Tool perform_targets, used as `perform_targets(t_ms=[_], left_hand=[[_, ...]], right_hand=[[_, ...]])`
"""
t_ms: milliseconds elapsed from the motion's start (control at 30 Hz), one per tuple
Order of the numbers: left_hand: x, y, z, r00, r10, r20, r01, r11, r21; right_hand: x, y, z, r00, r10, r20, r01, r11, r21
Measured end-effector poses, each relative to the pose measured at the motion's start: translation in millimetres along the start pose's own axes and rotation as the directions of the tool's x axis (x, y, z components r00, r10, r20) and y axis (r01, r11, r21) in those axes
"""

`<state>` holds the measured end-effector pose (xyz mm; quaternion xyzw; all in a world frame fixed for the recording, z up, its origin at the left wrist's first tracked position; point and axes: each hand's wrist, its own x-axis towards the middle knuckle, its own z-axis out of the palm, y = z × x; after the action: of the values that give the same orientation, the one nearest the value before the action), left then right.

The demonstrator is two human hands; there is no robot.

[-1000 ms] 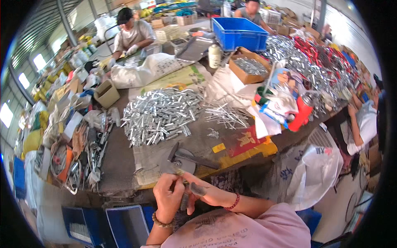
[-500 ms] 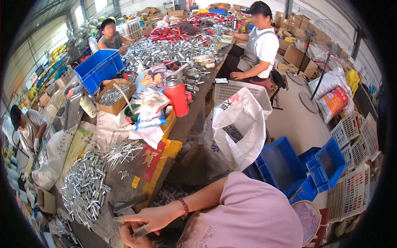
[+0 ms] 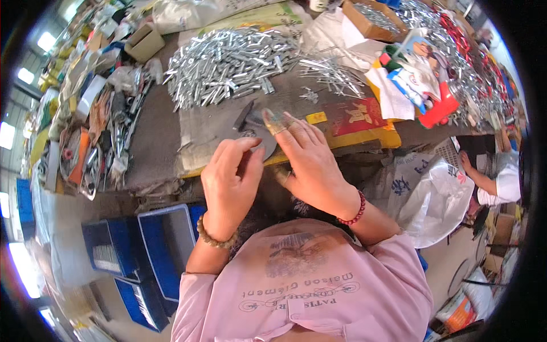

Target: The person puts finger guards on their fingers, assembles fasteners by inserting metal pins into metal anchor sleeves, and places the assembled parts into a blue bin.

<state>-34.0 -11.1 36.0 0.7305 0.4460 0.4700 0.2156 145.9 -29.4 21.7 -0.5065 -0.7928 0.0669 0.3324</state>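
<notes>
The likeliest trouble, I'd judge, is a knock: the hammer lies just beyond the fingers, its handle running right toward the right hand, so a careless sweep of that hand could shove it across the disc. Both hands are close to the near edge of the table, and anything slipping from the fingertips there could drop off the edge (a small piece would be hard to find below). Farther off, the tubes and the rods lie side by side, so a bump could mix them; the loose small parts, nearer than the rods, could scatter too.

As for the grip, the right hand has its fingers stretched out, a cover over the index fingertip, and nothing visible clasped. The left hand is loosely curled, thumb and fingers near each other; whether something small sits between them I cannot tell. The disc lies between the two hands, partly hidden by them. The hammer's head is on the far side of the left fingertips and left of the right index finger.
</notes>
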Motion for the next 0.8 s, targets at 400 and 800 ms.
perform_targets(t_ms=[400,800], left_hand=[[-12.4,-11.5,-6.2,0.991,0.129,-0.021,-0.125,0.982,0.141],[-30.3,-17.8,-5.5,0.993,0.105,-0.053,-0.098,0.989,0.109]], right_hand=[[-7.3,-20.3,23.6,0.999,-0.048,0.013,0.049,0.989,-0.142],[2.0,-12.9,23.0,0.995,-0.085,-0.047,0.074,0.977,-0.202]])
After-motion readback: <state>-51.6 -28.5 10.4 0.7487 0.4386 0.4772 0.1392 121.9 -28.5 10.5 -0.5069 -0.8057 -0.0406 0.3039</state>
